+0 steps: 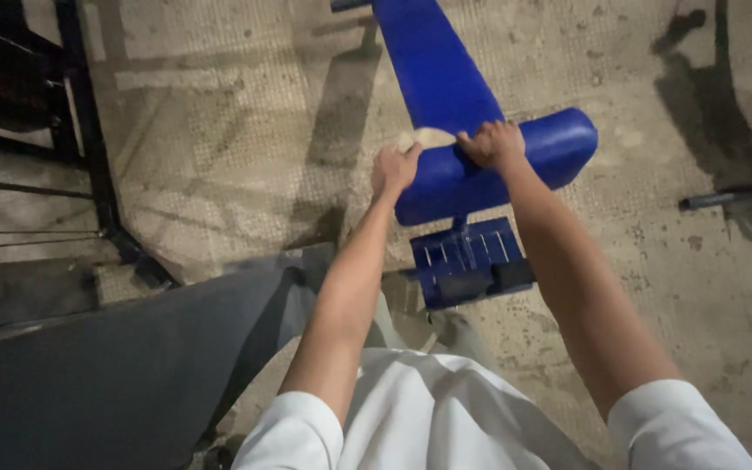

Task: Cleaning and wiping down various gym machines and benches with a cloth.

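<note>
Two bare hands met at the upper centre of the frame on a blue padded bench (446,83). Left hand (393,168) and right hand (492,144) each had fingers closed on a pale cloth (428,137), pressed against the bench's blue roll cushion (559,148) above a concrete floor (219,113).

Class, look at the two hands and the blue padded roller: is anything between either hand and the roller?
Only a pale cloth lies bunched on the roller between the left hand and right hand; both hands touch it. Otherwise nothing visible intervenes.
</note>
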